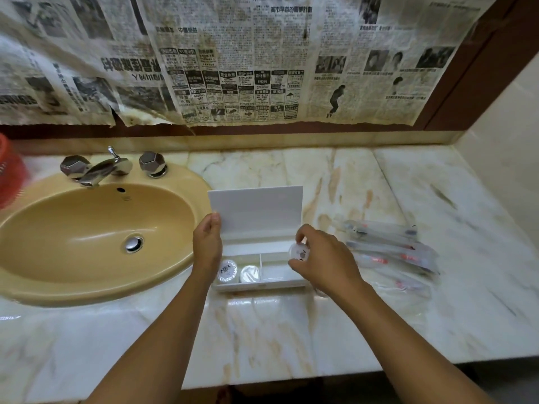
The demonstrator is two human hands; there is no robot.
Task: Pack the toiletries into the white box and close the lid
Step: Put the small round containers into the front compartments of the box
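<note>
A white box (262, 285) stands on the marble counter beside the sink, its lid (258, 209) raised upright. My left hand (207, 243) grips the lid's left edge. Two small round wrapped toiletries (227, 271) lie side by side in the box's left compartment. My right hand (323, 259) holds a third round wrapped toiletry (299, 252) over the box's right end. Several wrapped toothbrushes (390, 247) lie in clear packets on the counter to the right of the box.
A beige sink (96, 237) with a chrome tap (102, 170) sits on the left. Something red (10, 173) stands at the far left edge. Newspaper covers the wall behind. The counter's front edge runs near the bottom.
</note>
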